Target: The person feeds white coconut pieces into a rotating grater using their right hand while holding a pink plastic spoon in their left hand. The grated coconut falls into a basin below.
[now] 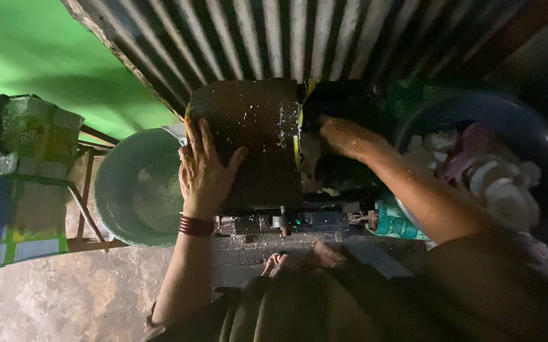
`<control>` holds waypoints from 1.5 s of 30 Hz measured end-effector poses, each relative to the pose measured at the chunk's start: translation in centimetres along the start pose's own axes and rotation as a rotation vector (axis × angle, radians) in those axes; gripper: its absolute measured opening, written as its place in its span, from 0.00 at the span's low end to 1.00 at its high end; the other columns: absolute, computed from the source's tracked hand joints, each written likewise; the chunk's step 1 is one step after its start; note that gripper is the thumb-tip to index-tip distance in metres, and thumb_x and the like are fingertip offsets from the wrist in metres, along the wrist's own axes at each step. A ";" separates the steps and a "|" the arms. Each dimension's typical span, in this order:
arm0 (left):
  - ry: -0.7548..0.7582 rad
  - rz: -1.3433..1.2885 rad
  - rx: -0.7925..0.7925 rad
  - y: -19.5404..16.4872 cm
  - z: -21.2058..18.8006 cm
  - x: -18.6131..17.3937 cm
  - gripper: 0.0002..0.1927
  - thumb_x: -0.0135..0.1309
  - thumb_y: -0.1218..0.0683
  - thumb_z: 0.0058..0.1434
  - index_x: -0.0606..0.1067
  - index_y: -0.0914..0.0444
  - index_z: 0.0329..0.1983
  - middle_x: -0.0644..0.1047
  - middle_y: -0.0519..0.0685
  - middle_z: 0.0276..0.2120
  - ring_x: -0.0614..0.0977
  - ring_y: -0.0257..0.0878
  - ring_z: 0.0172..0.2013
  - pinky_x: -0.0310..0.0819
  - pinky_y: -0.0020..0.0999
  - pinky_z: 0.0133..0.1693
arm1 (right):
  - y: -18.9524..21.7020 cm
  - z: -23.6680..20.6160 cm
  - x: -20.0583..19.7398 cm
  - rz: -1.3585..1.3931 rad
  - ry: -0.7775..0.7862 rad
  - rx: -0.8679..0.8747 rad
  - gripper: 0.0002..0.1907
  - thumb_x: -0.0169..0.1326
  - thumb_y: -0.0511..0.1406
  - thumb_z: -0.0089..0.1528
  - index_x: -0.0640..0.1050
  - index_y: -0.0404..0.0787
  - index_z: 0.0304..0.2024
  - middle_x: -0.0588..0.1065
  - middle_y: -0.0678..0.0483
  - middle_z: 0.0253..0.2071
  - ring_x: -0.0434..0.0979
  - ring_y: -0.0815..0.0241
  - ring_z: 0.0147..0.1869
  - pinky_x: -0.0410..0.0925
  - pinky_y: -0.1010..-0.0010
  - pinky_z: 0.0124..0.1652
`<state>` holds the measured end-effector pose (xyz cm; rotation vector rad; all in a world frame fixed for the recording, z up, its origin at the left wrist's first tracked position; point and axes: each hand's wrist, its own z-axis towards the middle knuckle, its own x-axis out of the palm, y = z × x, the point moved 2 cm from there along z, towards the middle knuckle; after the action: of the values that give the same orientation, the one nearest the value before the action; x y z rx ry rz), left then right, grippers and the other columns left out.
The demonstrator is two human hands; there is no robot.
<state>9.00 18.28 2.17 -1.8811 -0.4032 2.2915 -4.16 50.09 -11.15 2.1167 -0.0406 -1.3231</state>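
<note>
Feeding step: left hand (203,166) lies flat, fingers spread, on the dark machine cover (252,136), right hand (343,136), grip hidden, reaches into the hopper (337,101); the next move probably calls for steady downward pressure.

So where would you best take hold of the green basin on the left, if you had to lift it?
Probably by the rim of the green basin, from its open left side. It sits in a metal frame with grated white matter inside, and the left hand and the dark machine cover crowd its right edge.
</note>
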 end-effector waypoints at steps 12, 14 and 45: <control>-0.055 0.007 0.035 -0.9 -0.8 -0.1 0.51 0.54 0.28 0.63 0.56 0.66 0.76 0.52 0.62 0.76 0.69 0.68 0.62 0.70 0.55 0.58 | 1.4 -1.9 0.5 -0.398 -0.092 -0.249 0.11 0.49 0.29 0.58 0.79 0.30 0.38 0.76 0.33 0.46 0.78 0.36 0.52 0.72 0.53 0.51; -0.037 0.004 0.018 -1.2 -1.0 0.0 0.51 0.54 0.28 0.63 0.55 0.64 0.77 0.52 0.60 0.76 0.68 0.68 0.62 0.69 0.56 0.58 | 0.5 -3.6 -0.8 -0.122 -0.037 -0.003 0.11 0.46 0.26 0.60 0.78 0.28 0.41 0.77 0.34 0.46 0.80 0.39 0.49 0.73 0.51 0.48; -0.124 0.013 0.054 0.0 -1.6 0.0 0.51 0.55 0.29 0.64 0.55 0.67 0.76 0.52 0.64 0.75 0.67 0.71 0.62 0.67 0.56 0.59 | 4.2 -2.9 1.1 -0.458 -0.056 -0.261 0.11 0.51 0.34 0.61 0.82 0.35 0.34 0.79 0.37 0.41 0.81 0.36 0.44 0.74 0.49 0.43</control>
<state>10.60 18.45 1.91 -1.7286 -0.3415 2.4099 -0.04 47.74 -8.94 1.9282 0.5940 -1.5462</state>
